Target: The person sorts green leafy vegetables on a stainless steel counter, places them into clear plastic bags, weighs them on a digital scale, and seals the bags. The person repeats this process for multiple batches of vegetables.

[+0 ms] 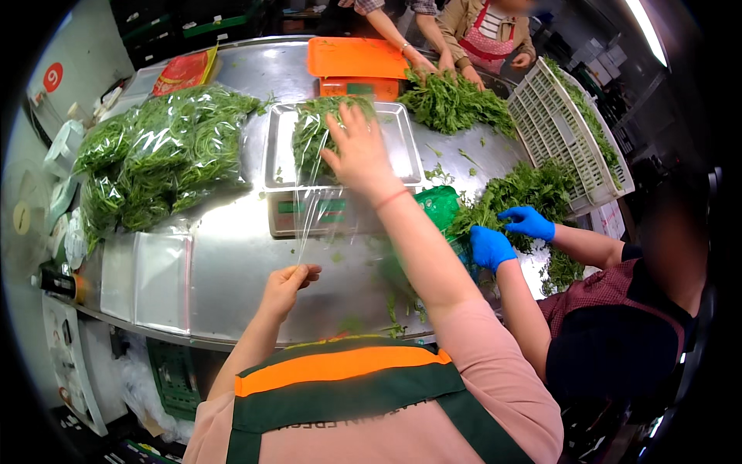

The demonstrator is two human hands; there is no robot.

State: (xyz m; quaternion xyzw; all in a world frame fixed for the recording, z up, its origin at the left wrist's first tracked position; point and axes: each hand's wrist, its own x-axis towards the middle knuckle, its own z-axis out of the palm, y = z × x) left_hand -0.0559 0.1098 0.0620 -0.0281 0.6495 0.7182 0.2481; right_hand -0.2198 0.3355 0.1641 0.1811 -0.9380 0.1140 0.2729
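Observation:
My left hand (290, 287) pinches the drawn-out open end of a clear plastic bag (313, 203) near the table's front edge. Leafy greens (316, 136) fill the bag's far part, which lies on a metal tray (400, 133) set on a weighing scale (278, 214). Spread flat with its fingers apart, my right hand (356, 151) rests over the bagged greens. To the left are several filled bags of greens (174, 151), piled together. A stack of flat empty clear bags (162, 278) lies at the table's front left.
At right, a co-worker's blue-gloved hands (493, 246) hold greens by a green plastic bag (437, 206). Other people's hands (426, 61) handle a heap of greens (452, 101) beside an orange-topped scale (356, 58). A white plastic crate (556, 127) leans at the right. Leaf scraps dot the metal table (232, 290).

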